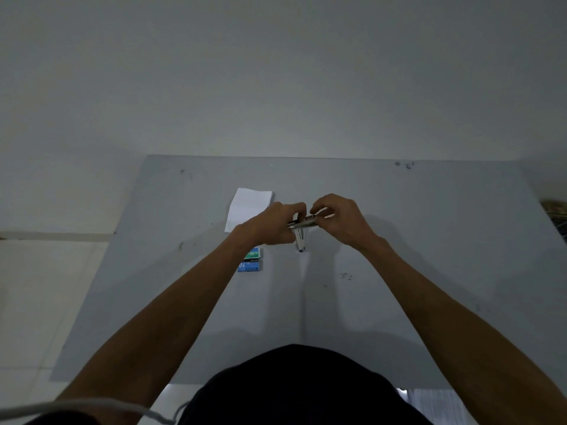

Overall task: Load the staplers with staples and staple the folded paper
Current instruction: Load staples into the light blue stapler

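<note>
Above the middle of the desk [429, 240], both hands are holding a small silver stapler [302, 223] that is hanging open. Its upper part is lying crosswise between the hands, while its other arm is pointing down toward the desk top, dark tip lowest. Whether that tip is touching the surface cannot be told.

The left hand [276, 223] is gripping the stapler's left end with curled fingers. The right hand [340, 220] is pinching the right end between thumb and fingertips. Whether staples are sitting under those fingertips is too small to make out.

The folded paper [248, 207] is lying flat toward the far edge, just left of the hands, with its near right part hiding behind the left hand. Nearer the person, by the left wrist, a green staple box [256, 253] is peeking out from under the forearm. A blue staple box [250, 266] is lying close against its near side. Both forearms are reaching out over the near edge.
</note>
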Demonstrator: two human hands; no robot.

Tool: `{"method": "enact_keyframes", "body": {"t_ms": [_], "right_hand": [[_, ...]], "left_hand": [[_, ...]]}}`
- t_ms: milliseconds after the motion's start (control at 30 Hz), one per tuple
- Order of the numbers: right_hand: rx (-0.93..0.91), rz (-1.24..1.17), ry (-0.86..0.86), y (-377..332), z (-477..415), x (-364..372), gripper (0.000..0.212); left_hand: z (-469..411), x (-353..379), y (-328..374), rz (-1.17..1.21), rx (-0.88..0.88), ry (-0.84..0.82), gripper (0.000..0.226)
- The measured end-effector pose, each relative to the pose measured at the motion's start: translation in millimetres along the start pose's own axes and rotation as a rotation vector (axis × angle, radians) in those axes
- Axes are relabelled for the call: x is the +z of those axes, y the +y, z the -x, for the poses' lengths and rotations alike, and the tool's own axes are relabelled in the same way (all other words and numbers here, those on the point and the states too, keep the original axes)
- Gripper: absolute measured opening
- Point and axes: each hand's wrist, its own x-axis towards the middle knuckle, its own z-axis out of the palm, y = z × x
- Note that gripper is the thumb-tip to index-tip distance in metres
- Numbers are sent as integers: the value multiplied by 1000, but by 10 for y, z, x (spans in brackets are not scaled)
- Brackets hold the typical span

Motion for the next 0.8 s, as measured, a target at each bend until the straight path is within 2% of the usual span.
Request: {"method": "enact_keyframes", "body": {"t_ms": [67,200,300,500,600,733,800], "right_hand": [[19,-26,33,8,21,9,21],[194,-106,9,66,37,15,18],[304,-284,-15,112,56,32,12],[486,-618,-55,84,107,75,14],[538,-711,10,103,95,128,13],[635,-771,192,196,80,112,14],[682,-797,245,246,89,93,15]], "left_hand": [[5,-2,8,2,4,4,33],[11,-12,15,8,0,10,34],[18,-1,19,7,6,16,33],[32,27,32,16,-9,13,42],[32,16,34,24,-97,11,48],[65,-79,-103,-102,-233,4,32],[84,-136,-141,-38,-227,49,26]]}}
